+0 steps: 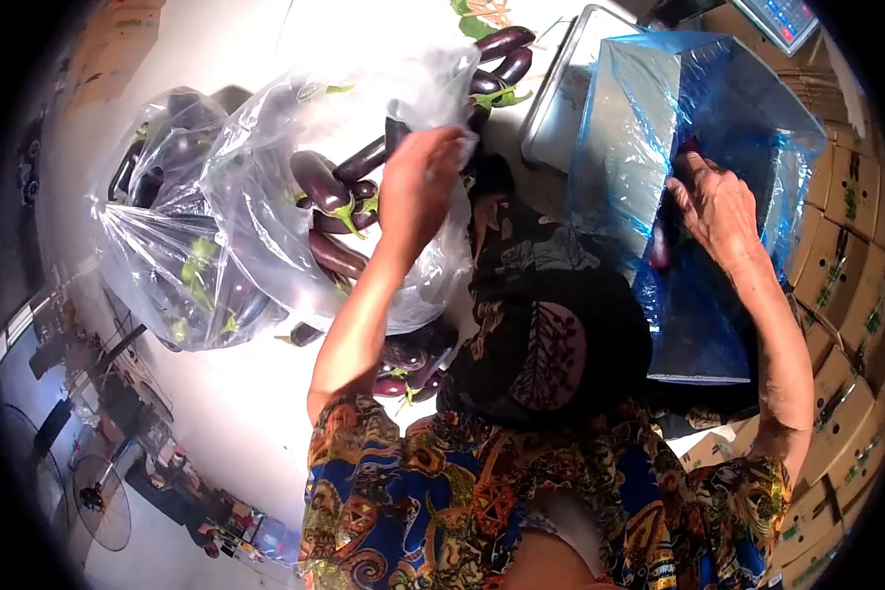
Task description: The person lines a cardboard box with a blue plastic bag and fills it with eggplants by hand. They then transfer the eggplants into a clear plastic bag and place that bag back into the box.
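My left hand (421, 187) is closed at the raised edge of a large clear plastic bag (256, 187), with thin plastic bunched at its fingers. Beside those fingers stands the dark end of an eggplant (396, 133). More eggplants (317, 182) lie by the bag's mouth, under and left of my forearm. Inside a box lined with blue plastic (624, 108), my right hand (715, 202) has its fingers curled on an eggplant (691, 147), which the hand partly hides. Another eggplant (660, 246) lies lower in the liner.
Further eggplants (504, 42) lie at the top of the white table (216, 393) and near its front edge. A metal tray (560, 93) stands left of the blue liner. Cardboard boxes (846, 285) are stacked at right. A dark cap (560, 344) blocks the middle.
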Demonstrator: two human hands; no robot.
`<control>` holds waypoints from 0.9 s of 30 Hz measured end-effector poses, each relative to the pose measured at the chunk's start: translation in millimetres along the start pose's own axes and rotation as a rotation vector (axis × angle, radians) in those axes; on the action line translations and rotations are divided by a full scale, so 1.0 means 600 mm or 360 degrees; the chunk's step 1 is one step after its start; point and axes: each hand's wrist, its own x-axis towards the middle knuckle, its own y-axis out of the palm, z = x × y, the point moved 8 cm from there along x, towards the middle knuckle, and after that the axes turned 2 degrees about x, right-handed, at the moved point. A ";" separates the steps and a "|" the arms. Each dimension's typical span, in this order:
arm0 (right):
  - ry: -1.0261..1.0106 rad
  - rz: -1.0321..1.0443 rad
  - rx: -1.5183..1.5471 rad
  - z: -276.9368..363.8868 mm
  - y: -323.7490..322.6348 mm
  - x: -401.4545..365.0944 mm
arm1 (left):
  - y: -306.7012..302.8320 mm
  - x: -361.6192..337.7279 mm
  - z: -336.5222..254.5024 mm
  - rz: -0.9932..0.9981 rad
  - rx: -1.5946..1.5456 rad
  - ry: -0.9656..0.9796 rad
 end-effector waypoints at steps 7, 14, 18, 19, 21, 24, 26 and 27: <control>-0.0099 -0.0016 -0.0013 -0.022 0.008 -0.012 | -0.005 0.025 0.041 -0.0411 -0.0388 -0.0349; -0.0300 -0.0334 0.0446 0.043 -0.057 -0.023 | -0.076 -0.012 0.176 -0.0671 -0.0217 -0.0670; -0.0407 -0.0335 0.0591 0.080 -0.072 -0.029 | -0.071 0.041 0.009 -0.0743 -0.0595 -0.0436; -0.0400 -0.0331 0.0614 0.084 -0.073 -0.032 | -0.071 0.053 -0.007 -0.0738 -0.0692 -0.0385; -0.0395 -0.0316 0.0643 0.085 -0.077 -0.040 | -0.069 0.075 0.005 -0.0873 -0.0949 -0.0291; -0.0353 -0.0259 0.0666 0.067 -0.069 -0.053 | -0.066 0.052 0.229 -0.0840 -0.0360 -0.0562; -0.0341 -0.0204 0.0684 0.050 -0.051 -0.055 | -0.026 0.001 0.346 -0.0326 0.0154 -0.0909; -0.0351 -0.0192 0.0696 0.047 -0.044 -0.056 | -0.004 -0.012 0.350 -0.0164 0.0491 -0.0700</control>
